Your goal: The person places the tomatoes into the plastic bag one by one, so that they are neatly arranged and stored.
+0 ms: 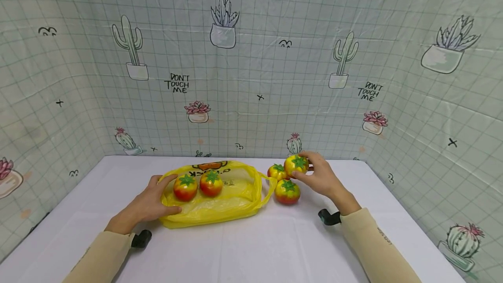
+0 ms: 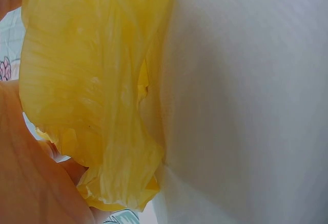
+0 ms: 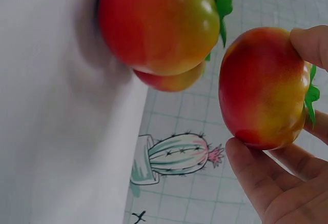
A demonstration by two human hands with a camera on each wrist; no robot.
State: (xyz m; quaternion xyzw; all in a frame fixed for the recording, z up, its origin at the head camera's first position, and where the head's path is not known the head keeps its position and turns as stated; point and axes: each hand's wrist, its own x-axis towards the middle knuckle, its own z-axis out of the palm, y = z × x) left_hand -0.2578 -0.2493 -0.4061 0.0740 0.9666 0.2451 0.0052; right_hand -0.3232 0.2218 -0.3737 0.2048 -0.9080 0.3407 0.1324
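A yellow plastic bag (image 1: 235, 193) lies on the table with its mouth spread upward. Two red-and-yellow tomatoes (image 1: 185, 188) with green leafy tops sit side by side within its left part. My left hand (image 1: 151, 200) holds the bag's left edge, thumb toward the front and fingers toward the back; folds of the bag (image 2: 92, 80) hide some fingertips in the left wrist view. Off the table, my right hand (image 1: 320, 176) pinches another tomato (image 3: 266, 88) between thumb and fingers. Below and beside it, two more tomatoes (image 1: 287, 192) rest right of the bag, near its handle loop.
A white cloth covers the table (image 1: 251, 252). Behind and at both sides hangs a grid-patterned curtain (image 1: 251, 69) printed with potted cacti. Black devices (image 1: 329, 217) are strapped at both wrists.
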